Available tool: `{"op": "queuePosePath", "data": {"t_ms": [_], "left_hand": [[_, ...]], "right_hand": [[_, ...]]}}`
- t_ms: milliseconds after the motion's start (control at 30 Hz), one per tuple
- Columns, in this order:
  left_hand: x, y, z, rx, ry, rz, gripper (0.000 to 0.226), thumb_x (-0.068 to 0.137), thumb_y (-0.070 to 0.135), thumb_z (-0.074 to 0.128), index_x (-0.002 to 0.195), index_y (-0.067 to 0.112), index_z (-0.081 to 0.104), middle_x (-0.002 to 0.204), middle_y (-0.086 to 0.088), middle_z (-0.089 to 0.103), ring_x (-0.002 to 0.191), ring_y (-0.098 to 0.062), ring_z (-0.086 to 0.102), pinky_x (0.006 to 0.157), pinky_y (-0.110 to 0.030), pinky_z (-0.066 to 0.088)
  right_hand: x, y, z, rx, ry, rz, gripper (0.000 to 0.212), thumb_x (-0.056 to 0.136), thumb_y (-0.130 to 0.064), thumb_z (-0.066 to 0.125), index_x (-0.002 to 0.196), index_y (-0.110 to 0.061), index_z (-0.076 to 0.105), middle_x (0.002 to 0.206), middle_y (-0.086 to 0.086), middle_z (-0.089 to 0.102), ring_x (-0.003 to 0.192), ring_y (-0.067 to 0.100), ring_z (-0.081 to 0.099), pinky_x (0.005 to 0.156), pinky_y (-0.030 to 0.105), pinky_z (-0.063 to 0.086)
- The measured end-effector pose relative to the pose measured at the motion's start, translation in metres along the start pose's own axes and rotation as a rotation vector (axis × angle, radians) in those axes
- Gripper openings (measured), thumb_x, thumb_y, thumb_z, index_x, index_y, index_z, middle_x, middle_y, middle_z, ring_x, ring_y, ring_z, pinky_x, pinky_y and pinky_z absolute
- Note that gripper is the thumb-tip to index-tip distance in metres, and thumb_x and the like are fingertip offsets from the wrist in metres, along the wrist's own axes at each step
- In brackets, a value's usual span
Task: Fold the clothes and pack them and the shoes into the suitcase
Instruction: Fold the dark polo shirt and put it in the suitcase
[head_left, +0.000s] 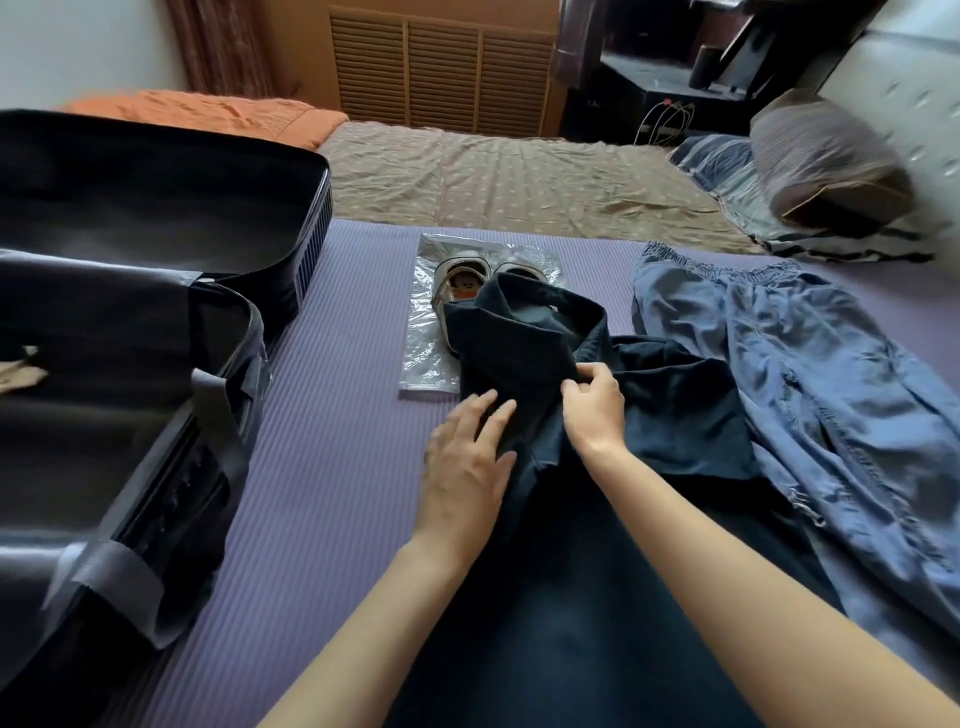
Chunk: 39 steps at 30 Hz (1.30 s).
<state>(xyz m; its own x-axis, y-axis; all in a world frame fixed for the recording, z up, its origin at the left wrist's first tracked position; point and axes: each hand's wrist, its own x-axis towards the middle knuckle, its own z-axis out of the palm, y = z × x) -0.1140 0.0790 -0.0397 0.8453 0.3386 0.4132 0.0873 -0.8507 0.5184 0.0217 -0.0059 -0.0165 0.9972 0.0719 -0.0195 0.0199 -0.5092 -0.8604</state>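
A dark navy cloth garment (675, 415) lies in the middle of a purple ribbed mat (322, 467), stretching from the near edge of the view away toward the far side; its far end is bunched and raised into a fold. The right hand (595, 405) pinches that fold between thumb and curled fingers; the left hand (467, 462) lies just beside it on the cloth, palm down, fingers straight and spread, grasping nothing.

The far end of the garment overlaps a pair of small pale shoes (462, 286), whose openings show just beyond the fold; the shoes sit on a clear crinkled plastic bag (426, 358), which lies flat on the mat. To the right, touching the navy garment along one edge, a pair of light blue denim-look trousers with a gathered elastic waistband (805, 364) is spread out, rumpled, waistband toward the far side.

On the left of the mat a large black fabric suitcase (130, 364) lies open; its near half shows grey straps and a zip edge; its far half is dark inside; neither garment is in it.

Beyond the mat lies a brown patterned bedsheet (519, 176); an orange blanket (208, 111) sits at its far left; a grey-brown pillow (826, 156) rests on a blue striped one (727, 166) at the right.
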Motion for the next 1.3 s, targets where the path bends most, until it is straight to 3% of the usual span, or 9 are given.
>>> {"op": "queuePosePath", "data": {"t_ms": [100,200,400,533,800,900,1000,1133,1300], "left_hand": [[0.004,-0.007,0.013,0.178,-0.322,0.044,0.067,0.092,0.057,0.007,0.151,0.025,0.012,0.159,0.000,0.002,0.144,-0.015,-0.011,0.119,-0.039,-0.001],[-0.003,-0.015,0.027,0.233,-0.368,0.034,0.094,0.072,0.067,-0.033,0.150,0.027,0.000,0.158,0.002,-0.008,0.140,-0.016,-0.022,0.109,-0.034,-0.021],[-0.004,-0.010,0.023,0.217,-0.363,-0.008,0.073,0.082,0.058,-0.014,0.149,0.029,-0.008,0.148,0.008,-0.025,0.139,-0.012,-0.027,0.107,-0.031,-0.026],[-0.007,-0.013,0.026,0.181,-0.313,-0.016,0.064,0.088,0.058,-0.010,0.146,0.031,-0.014,0.153,0.006,-0.024,0.140,-0.011,-0.027,0.108,-0.030,-0.025],[-0.009,-0.016,0.036,0.300,-0.327,-0.110,0.073,0.079,0.057,-0.032,0.145,0.032,-0.017,0.158,0.000,-0.015,0.138,-0.015,-0.026,0.111,-0.042,-0.018],[-0.004,-0.012,0.023,0.138,-0.369,-0.142,0.062,0.090,0.055,-0.006,0.147,0.033,-0.010,0.158,0.003,-0.012,0.137,-0.008,-0.026,0.113,-0.040,-0.018],[-0.012,-0.009,-0.005,-0.252,-0.161,-0.244,0.054,0.099,0.035,0.039,0.149,0.026,0.021,0.156,0.003,0.018,0.145,-0.010,0.007,0.119,-0.031,0.005],[-0.054,-0.011,-0.043,-0.228,0.017,-0.349,0.027,0.092,0.023,0.056,0.119,0.026,0.057,0.112,0.013,0.054,0.107,-0.006,0.048,0.094,-0.027,0.042],[-0.126,0.006,-0.077,-0.230,-0.072,-0.460,0.015,0.080,0.034,0.070,0.089,0.040,0.060,0.086,0.016,0.061,0.082,-0.002,0.058,0.069,-0.024,0.050]], "right_hand": [[0.003,0.003,-0.002,-0.154,0.056,-0.093,0.032,0.095,-0.026,0.049,0.125,-0.016,0.050,0.111,0.003,0.064,0.111,0.026,0.053,0.089,0.033,0.038],[0.014,-0.009,-0.002,-0.211,0.087,-0.389,0.044,0.089,-0.045,0.059,0.126,-0.020,0.056,0.121,0.002,0.053,0.116,0.024,0.039,0.099,0.031,0.029],[0.037,-0.065,0.041,-0.552,-0.191,-0.697,0.049,0.073,-0.062,0.067,0.107,-0.027,0.066,0.121,-0.001,0.042,0.117,0.023,0.028,0.097,0.032,0.017],[0.051,-0.086,0.062,-0.532,-0.039,-0.645,0.023,0.085,-0.039,0.066,0.103,-0.024,0.069,0.120,-0.002,0.055,0.116,0.025,0.032,0.092,0.032,0.017],[0.068,-0.073,0.063,-0.600,0.056,-0.583,0.034,0.086,-0.046,0.062,0.111,-0.023,0.062,0.120,0.001,0.055,0.116,0.026,0.036,0.093,0.033,0.024],[0.051,-0.066,0.048,-0.395,0.113,-0.677,0.043,0.082,-0.046,0.067,0.113,-0.018,0.056,0.115,0.004,0.052,0.109,0.024,0.040,0.084,0.027,0.023],[0.016,-0.039,0.019,-0.239,0.209,-0.705,0.036,0.081,-0.041,0.070,0.108,-0.018,0.060,0.104,0.002,0.053,0.099,0.022,0.044,0.076,0.023,0.018],[-0.050,0.015,-0.014,-0.234,0.115,-0.579,0.028,0.079,-0.044,0.071,0.093,-0.023,0.060,0.079,-0.008,0.054,0.087,0.015,0.043,0.076,0.022,0.020],[-0.125,0.035,-0.025,-0.277,-0.105,-0.395,0.043,0.075,-0.063,0.062,0.097,-0.028,0.049,0.064,-0.009,0.052,0.075,0.013,0.051,0.075,0.029,0.040]]}}
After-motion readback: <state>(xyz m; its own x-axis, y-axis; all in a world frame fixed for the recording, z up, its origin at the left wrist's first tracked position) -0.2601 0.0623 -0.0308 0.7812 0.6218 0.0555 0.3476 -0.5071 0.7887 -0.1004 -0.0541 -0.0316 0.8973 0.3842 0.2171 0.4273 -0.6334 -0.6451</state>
